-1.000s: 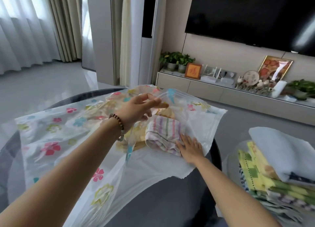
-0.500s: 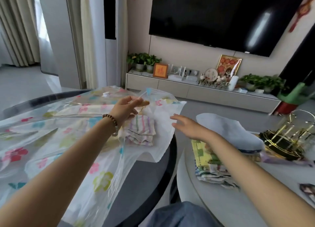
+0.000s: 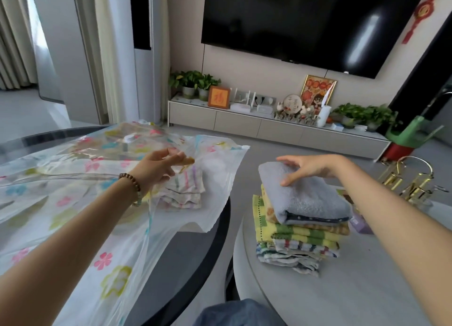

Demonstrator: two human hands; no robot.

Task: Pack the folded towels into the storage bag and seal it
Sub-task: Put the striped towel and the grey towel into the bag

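Clear plastic printed with pink, blue and yellow flowers fills the left half of the frame: the storage bag [image 3: 107, 264] lies spread over a dark round table [image 3: 186, 264], its open mouth facing the centre. The left hand [image 3: 159, 167], with a brown bead bracelet [image 3: 133, 182] on its wrist, reaches in from the lower left. Thumb and fingers are pinched together on the upper layer of the bag's mouth, holding that layer raised. Under the lifted plastic, just right of the hand, a folded towel with pastel stripes [image 3: 186, 191] sits inside the bag on its lower layer.

Right of centre, on a pale grey round table [image 3: 342, 296] just beside the dark one, stands a stack of folded towels [image 3: 298, 242] in yellow, green and checked patterns. A grey towel [image 3: 305, 201] lies on top of it. The right hand [image 3: 308, 167] is above that towel, palm down, fingers spread and lightly bent. The thumb tip touches the grey cloth and the fingertips reach to its far edge; nothing is gripped.

At the right edge a gold wire rack [image 3: 411, 181] stands on the pale table. Across the top of the frame hangs a black television [image 3: 305, 19] above a long low cabinet [image 3: 269, 127] with potted plants and framed pictures.
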